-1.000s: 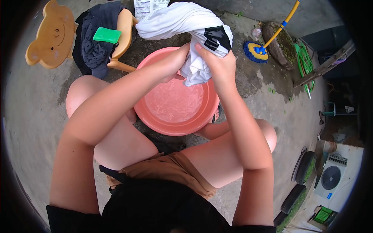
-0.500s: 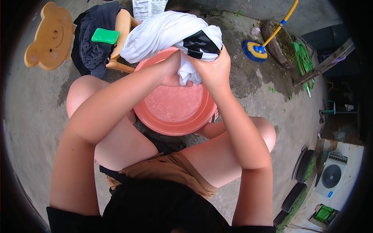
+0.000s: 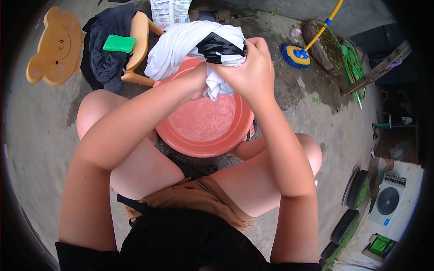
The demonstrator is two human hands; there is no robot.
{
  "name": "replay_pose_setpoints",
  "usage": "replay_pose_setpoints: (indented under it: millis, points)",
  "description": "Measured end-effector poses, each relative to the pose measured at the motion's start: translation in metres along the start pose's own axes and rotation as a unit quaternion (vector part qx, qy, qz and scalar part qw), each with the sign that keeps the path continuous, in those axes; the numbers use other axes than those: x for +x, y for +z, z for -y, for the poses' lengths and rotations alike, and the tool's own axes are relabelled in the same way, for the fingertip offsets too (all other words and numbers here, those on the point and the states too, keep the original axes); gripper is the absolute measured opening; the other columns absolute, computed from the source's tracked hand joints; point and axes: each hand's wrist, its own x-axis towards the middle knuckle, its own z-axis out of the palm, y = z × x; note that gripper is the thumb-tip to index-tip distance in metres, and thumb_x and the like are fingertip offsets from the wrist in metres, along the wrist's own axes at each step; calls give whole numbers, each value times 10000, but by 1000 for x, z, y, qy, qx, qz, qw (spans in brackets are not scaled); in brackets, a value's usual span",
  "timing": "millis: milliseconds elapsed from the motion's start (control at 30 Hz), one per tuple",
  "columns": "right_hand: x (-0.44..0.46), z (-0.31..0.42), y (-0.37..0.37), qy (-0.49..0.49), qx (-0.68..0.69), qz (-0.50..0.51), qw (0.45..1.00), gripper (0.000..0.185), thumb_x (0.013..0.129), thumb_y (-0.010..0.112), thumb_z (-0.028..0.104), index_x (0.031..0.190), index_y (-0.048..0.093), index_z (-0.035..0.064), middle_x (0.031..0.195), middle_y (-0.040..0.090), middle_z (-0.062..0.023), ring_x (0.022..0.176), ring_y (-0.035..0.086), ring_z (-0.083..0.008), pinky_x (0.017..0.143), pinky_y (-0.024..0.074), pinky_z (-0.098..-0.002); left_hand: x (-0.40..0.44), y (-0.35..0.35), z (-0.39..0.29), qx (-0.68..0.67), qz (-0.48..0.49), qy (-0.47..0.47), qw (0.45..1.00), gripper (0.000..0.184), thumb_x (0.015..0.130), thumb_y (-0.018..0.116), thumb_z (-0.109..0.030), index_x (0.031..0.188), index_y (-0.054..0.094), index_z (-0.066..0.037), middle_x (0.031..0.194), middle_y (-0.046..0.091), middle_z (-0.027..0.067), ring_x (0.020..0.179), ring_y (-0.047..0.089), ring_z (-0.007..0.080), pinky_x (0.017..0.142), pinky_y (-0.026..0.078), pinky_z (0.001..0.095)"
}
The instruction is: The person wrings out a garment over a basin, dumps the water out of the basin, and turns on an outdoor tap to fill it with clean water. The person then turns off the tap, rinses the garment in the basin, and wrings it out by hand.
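Observation:
A bunched white cloth with a black printed patch (image 3: 181, 43), likely a garment, is held up over a pink basin (image 3: 178, 144). My right hand (image 3: 253, 67) grips it near the black patch, thumb across the fabric. My left hand (image 3: 199, 83) is closed around the lower part of the cloth, its fingers mostly hidden behind the fabric and wrist. A crumpled white end hangs below both hands. Shallow cloudy water (image 3: 203, 119) shows in the basin, which stands between my legs.
A bear-faced yellow chair (image 3: 56, 47) stands at the left, with dark clothing (image 3: 101, 67) and a green soap bar (image 3: 119, 43) on it. Behind are a printed packet (image 3: 169, 13) and a blue-yellow brush (image 3: 296, 56). A green hose (image 3: 354, 67) lies right, near a stone (image 3: 318, 47).
The cloth has shifted slightly left and down, its bundle looking narrower. My right hand has turned a little, with its knuckles raised. My left hand stays at about the same place.

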Motion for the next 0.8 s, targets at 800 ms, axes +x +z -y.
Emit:
replay_pose_setpoints:
  millis: [800]
  points:
    - [9, -32, 6, 217, 532, 100, 812, 438, 663, 729, 97, 1039, 544, -27, 911, 634, -101, 797, 620, -169, 724, 497, -294, -7, 1, -14, 204, 118, -13, 972, 396, 768, 680, -237, 1101, 521, -94, 853, 558, 9, 679, 519, 87, 540, 402, 243]
